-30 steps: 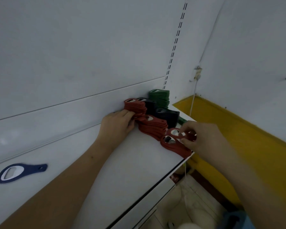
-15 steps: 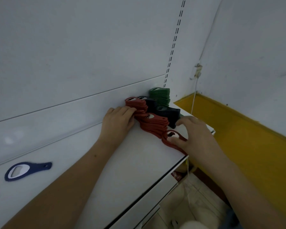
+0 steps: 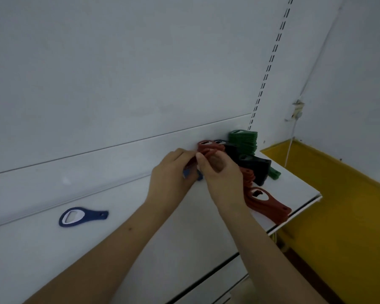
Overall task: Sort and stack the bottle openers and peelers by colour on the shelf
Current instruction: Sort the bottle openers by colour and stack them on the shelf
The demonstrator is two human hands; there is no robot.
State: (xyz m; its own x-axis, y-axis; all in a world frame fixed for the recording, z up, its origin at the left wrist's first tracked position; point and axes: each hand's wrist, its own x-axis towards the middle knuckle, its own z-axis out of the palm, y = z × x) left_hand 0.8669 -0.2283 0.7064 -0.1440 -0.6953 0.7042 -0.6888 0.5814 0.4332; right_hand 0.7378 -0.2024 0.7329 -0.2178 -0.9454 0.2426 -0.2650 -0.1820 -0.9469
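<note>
On the white shelf (image 3: 184,238), stacks of openers line the back right: a green stack (image 3: 244,140), black ones (image 3: 253,166), and red ones (image 3: 266,202) spread toward the front edge. My left hand (image 3: 171,178) and my right hand (image 3: 222,174) meet at the red stack by the back wall (image 3: 207,147), fingers pinched on red openers there. A bit of blue (image 3: 192,173) shows under the left hand's fingers. A single blue opener (image 3: 81,216) lies alone at the left of the shelf.
A white back wall with a slotted upright rail (image 3: 270,69) stands behind the shelf. To the right, a yellow wall band (image 3: 338,205) and a white cable (image 3: 291,148) hang past the shelf's end. The shelf's front edge (image 3: 228,257) runs diagonally.
My right hand left the front red openers and moved back-left to the red stack by the wall, joining my left hand. The front red openers now lie uncovered.
</note>
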